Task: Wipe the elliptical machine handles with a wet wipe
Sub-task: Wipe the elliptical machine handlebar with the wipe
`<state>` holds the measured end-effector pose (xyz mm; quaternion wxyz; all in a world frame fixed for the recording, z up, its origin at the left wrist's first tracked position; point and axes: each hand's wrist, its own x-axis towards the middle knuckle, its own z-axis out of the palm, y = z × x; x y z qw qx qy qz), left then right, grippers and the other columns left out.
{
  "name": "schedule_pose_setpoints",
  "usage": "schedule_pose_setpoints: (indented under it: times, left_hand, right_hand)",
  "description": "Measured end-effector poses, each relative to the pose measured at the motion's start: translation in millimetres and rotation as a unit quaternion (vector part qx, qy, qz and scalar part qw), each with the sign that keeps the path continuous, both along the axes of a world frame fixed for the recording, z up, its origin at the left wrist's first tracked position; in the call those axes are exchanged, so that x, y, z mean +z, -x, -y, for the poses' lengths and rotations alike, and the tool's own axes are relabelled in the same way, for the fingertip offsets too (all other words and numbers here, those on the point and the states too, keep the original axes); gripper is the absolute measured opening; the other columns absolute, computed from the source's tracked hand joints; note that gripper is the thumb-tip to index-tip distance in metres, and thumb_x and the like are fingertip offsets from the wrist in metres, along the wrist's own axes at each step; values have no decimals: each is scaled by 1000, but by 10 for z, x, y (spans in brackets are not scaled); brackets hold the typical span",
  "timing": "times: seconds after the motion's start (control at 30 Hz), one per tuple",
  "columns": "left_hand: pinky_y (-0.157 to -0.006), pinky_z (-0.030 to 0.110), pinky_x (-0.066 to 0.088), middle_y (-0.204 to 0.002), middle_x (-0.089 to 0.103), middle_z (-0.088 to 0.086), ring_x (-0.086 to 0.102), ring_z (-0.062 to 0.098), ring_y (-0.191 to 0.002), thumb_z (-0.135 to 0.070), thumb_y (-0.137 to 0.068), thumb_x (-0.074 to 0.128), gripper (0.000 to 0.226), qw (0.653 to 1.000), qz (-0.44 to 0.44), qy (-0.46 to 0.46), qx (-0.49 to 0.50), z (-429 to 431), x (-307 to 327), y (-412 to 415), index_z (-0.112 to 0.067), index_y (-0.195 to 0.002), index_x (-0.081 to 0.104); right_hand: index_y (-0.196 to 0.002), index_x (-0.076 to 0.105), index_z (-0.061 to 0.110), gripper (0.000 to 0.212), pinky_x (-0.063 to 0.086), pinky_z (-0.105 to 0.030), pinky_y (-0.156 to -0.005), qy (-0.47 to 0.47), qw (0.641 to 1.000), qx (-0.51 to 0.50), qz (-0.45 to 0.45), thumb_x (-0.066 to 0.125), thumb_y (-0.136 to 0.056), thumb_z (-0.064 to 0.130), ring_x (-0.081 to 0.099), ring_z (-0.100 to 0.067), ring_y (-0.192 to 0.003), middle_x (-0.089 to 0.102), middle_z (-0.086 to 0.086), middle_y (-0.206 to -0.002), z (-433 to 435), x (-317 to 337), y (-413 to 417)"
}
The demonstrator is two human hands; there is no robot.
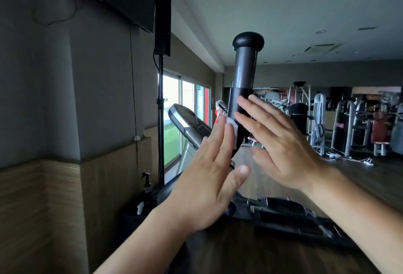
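Handle [243,73] stands centre, knob on top. The wipe [233,127] sits on its lower left side, pressed flat by the left hand [209,177], fingers [220,134] straight and together. Right hand [281,142] flanks the other side, flat too, fingers slightly spread. Looks mid-wipe; next call is sliding the wipe up toward the knob.

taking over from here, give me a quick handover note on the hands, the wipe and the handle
Left hand: open and flat, pressing the wet wipe against the left side of the handle.
Right hand: open and flat against the handle's right side, holding nothing.
Handle: black, near upright, with a round cap on top. Both hands are on its lower part.
Done: the wipe is in contact low on the handle. How much has been wiped cannot be told.
Left: probably work the wipe up the shaft to the cap, then do the other handle, which is not in view.
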<state>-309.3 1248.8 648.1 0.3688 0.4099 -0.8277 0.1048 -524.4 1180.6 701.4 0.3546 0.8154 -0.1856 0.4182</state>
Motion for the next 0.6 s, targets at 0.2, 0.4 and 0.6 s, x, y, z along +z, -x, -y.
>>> schedule_pose_setpoints:
  times: [0.2,0.4,0.6]
  left_hand:
    - [-129,46,11,-171,-18,5,-14,20,-159,-49,-108,36,79,986,46,126,100,171,-298,103,-13,-163,-8]
    - [-130,38,1,-172,-17,2,-12,17,-159,-51,-107,34,79,987,45,86,125,114,-459,72,-13,-163,-6]
    - [-128,26,-8,-171,-12,-14,-14,-5,-154,-62,-103,26,78,998,-11,11,65,174,-196,-47,-26,-162,-10]
  right_hand:
    - [-150,50,1,59,32,-56,-125,7,1000,13,-15,54,-92,3,31,-33,-156,38,-16,-165,40,-22,25]
    - [-148,52,0,56,33,-57,-124,14,1000,17,-14,54,-92,6,33,-35,-155,40,-18,-163,79,-29,49]
    - [-147,54,1,57,30,-61,-123,43,999,18,-6,59,-91,8,36,-36,-153,43,-17,-161,-8,-6,-29]
